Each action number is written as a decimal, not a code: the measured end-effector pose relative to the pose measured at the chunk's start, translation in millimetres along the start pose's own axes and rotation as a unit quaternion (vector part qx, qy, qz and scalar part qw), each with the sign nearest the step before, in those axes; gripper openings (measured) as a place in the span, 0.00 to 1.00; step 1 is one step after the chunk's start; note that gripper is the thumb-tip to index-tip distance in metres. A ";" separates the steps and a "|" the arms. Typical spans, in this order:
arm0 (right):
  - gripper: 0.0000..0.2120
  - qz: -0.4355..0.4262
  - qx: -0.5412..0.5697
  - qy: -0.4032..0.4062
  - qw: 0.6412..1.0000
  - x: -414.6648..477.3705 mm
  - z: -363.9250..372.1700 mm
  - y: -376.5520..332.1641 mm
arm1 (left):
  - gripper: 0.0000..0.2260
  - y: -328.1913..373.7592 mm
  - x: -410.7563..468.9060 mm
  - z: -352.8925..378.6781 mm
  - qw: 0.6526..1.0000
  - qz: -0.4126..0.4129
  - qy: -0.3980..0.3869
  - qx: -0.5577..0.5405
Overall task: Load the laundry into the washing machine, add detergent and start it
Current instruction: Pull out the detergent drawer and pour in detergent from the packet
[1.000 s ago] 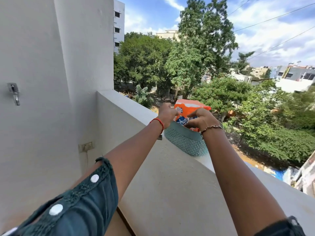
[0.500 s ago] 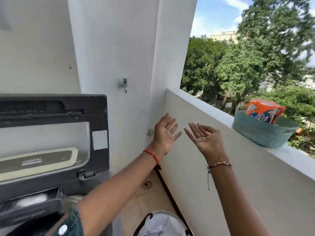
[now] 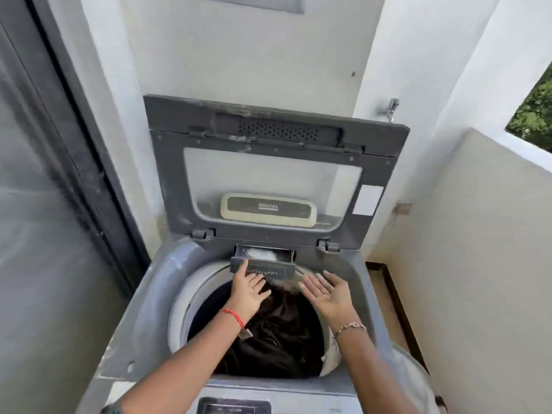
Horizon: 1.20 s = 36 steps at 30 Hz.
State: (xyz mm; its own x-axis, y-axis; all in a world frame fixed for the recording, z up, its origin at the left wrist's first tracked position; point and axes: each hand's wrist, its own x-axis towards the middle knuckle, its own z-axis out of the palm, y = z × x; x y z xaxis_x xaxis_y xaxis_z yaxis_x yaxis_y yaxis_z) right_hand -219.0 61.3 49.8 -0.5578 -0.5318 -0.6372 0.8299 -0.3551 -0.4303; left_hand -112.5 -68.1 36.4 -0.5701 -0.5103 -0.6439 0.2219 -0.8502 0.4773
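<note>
A grey top-loading washing machine stands below me with its lid raised against the wall. Dark laundry fills the drum. At the back rim the detergent drawer is pulled out, with white powder inside it. My left hand lies flat with its fingertips against the drawer's front, holding nothing. My right hand hovers palm-up over the drum just right of the drawer, fingers spread and empty. The detergent packet is out of view.
A dark-framed glass door runs along the left. The balcony parapet wall closes the right side, with a narrow strip of floor between it and the machine. A metal tap sticks out of the wall behind the lid.
My view swung from the parapet down to the machine. Both hands let go of the orange packet in the basket and came down empty to the detergent drawer.
</note>
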 end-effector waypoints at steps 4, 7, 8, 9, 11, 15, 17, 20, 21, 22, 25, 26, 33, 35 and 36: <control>0.19 0.023 -0.069 0.013 0.997 39.7 7.0 22.0 | 0.38 16.8 18.2 -6.2 0.998 0.023 0.047 -0.032; 0.27 0.021 -0.123 0.011 0.992 66.7 13.4 29.6 | 0.35 26.1 33.7 -8.9 0.995 0.039 0.084 -0.043; 0.27 0.018 -0.141 0.011 0.990 74.5 15.1 32.0 | 0.34 28.4 39.6 -10.1 0.994 0.042 0.094 -0.041; 0.27 0.019 -0.155 0.009 0.988 82.0 16.9 33.5 | 0.34 30.7 45.7 -10.5 0.993 0.048 0.100 -0.039; 0.28 0.022 -0.173 0.013 0.985 92.9 19.4 33.8 | 0.33 34.0 57.0 -10.3 0.992 0.056 0.112 -0.034; 0.23 0.023 -0.187 0.017 0.982 106.4 20.1 32.4 | 0.17 33.0 73.5 -14.7 0.986 0.080 0.141 -0.034; 0.14 0.020 -0.175 0.034 0.984 111.0 20.3 33.2 | 0.08 28.9 80.1 -16.0 0.981 0.083 0.163 -0.056; 0.11 0.003 -0.154 0.073 0.985 117.1 23.6 31.5 | 0.10 24.6 83.3 -15.2 0.977 0.089 0.185 -0.057; 0.13 -0.004 -0.143 0.082 0.986 118.9 25.5 31.0 | 0.11 24.1 83.6 -13.2 0.977 0.087 0.188 -0.059; 0.15 -0.009 -0.131 0.087 0.987 121.8 27.1 30.5 | 0.11 24.5 84.6 -10.6 0.976 0.088 0.190 -0.066; 0.08 -0.011 -0.096 0.087 0.991 125.5 33.6 31.1 | 0.15 29.6 87.6 -0.9 0.974 0.098 0.186 -0.080; 0.08 -0.011 -0.090 0.095 0.991 126.9 35.9 32.0 | 0.16 31.5 88.6 0.7 0.975 0.098 0.183 -0.085; 0.20 -0.025 -0.011 0.098 0.995 122.6 48.1 40.5 | 0.15 27.6 89.0 9.1 0.973 0.113 0.190 -0.073; 0.28 -0.048 0.012 0.122 0.991 116.5 51.4 43.8 | 0.11 26.0 90.0 8.0 0.974 0.109 0.188 -0.067; 0.29 -0.059 0.010 0.131 0.990 115.3 51.2 45.7 | 0.09 24.7 91.3 7.0 0.974 0.110 0.185 -0.066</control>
State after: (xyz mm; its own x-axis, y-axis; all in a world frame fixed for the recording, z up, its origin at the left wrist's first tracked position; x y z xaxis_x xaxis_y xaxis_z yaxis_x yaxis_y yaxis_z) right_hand -245.2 -55.6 -10.6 -0.6298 -0.2691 -0.7287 0.7577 -0.4192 -0.5001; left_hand -164.7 -134.8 -6.4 -0.1784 -0.6728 -0.7179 0.4203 -0.7118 0.5627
